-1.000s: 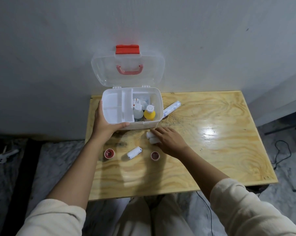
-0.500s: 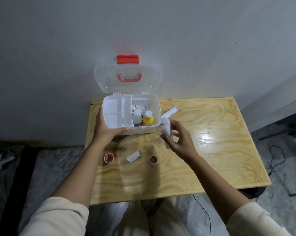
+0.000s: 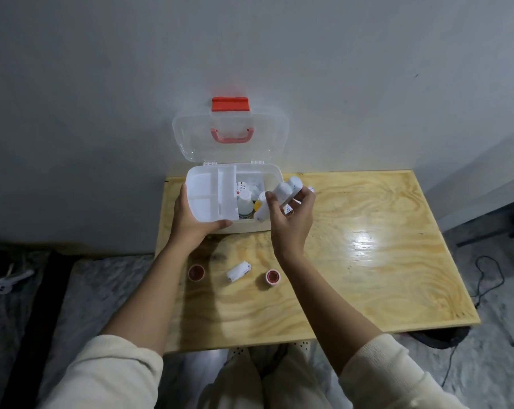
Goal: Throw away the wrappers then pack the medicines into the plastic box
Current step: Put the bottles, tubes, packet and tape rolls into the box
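A white plastic box stands open at the table's back edge, its clear lid with a red latch leaning on the wall. My left hand grips the box's front left corner beside the white divider tray. My right hand holds two white bandage rolls tilted over the box's right side. Inside stand a white bottle and a yellow bottle, partly hidden. On the table in front lie another white roll and two small red-topped jars.
The wooden table reaches right and toward me, with a bright glare patch. A white tube tip shows behind my right fingers. A grey wall stands behind. Cables lie on the floor at right; a white plug at left.
My right hand picked the two white rolls off the table in front of the box and lifted them up over the box's right side. My left hand stayed on the box.
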